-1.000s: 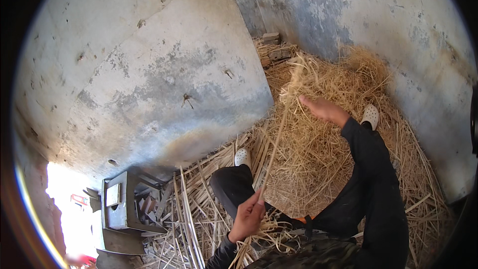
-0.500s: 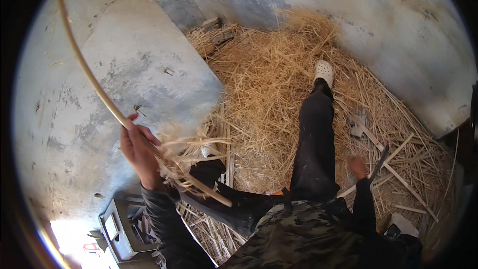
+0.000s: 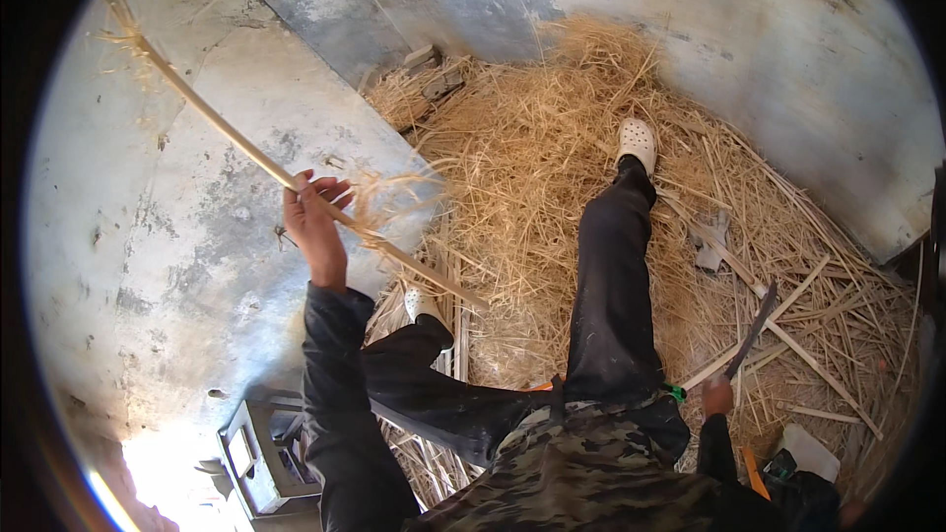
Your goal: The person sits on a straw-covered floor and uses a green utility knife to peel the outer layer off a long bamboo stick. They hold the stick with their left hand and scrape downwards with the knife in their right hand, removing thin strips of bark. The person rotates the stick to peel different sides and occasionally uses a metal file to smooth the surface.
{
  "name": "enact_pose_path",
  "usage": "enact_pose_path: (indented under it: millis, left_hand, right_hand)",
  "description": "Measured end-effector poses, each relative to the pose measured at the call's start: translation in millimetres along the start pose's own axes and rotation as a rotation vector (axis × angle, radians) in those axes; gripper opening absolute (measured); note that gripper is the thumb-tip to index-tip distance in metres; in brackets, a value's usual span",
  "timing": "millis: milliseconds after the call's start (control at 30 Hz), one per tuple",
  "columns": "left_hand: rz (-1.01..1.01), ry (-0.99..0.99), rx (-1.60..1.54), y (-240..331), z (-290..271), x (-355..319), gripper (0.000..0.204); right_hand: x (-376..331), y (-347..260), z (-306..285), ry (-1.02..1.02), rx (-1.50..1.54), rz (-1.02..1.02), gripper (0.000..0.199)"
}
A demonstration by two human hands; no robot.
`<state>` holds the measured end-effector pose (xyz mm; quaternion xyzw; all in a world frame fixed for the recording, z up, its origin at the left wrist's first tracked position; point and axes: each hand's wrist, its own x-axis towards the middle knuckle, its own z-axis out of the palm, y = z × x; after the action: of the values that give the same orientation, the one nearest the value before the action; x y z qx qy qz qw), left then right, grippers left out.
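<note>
A long pale stick (image 3: 219, 124) with frayed fibres at its upper end slants across the left side. My left hand (image 3: 317, 234) grips it around its middle, some fingers partly lifted off it. Loose curled shavings (image 3: 379, 195) hang from the stick just past that hand, and its lower end points toward the floor by my left shoe (image 3: 424, 305). Low on the right, my right hand (image 3: 717, 396) is closed round the handle of a dark long-bladed knife (image 3: 754, 333), its blade pointing up and away from me. The handle itself is mostly hidden by the fingers.
Straw-like shavings (image 3: 532, 158) heap on the floor, with long split strips (image 3: 818, 365) strewn on the right. Concrete walls (image 3: 788, 89) enclose the corner. My right shoe (image 3: 638, 143) stands in the shavings. A boxy metal frame (image 3: 261, 473) is at lower left.
My left hand has moved up and right with the stick, which now lies at a flatter slant. The knife has swung to a clearer view, and fewer shavings bunch around the left hand.
</note>
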<state>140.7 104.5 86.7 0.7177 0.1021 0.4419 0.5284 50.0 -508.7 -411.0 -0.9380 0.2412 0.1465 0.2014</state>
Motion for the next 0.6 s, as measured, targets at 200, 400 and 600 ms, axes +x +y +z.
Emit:
enact_pose_path:
  millis: [200,400,600]
  left_hand:
    - [-0.035,0.035,-0.063,-37.8,18.0,7.1,0.032]
    - [-0.068,0.061,-0.040,-51.2,29.4,10.1,0.031]
    - [-0.066,0.109,0.013,-59.4,8.6,8.2,0.031]
  right_hand:
    - [6.3,58.4,27.4,-0.006,0.017,0.197,0.063]
    - [13.3,44.0,31.5,-0.118,-0.103,0.298,0.062]
    - [21.9,21.2,26.8,-0.221,-0.005,0.236,0.056]
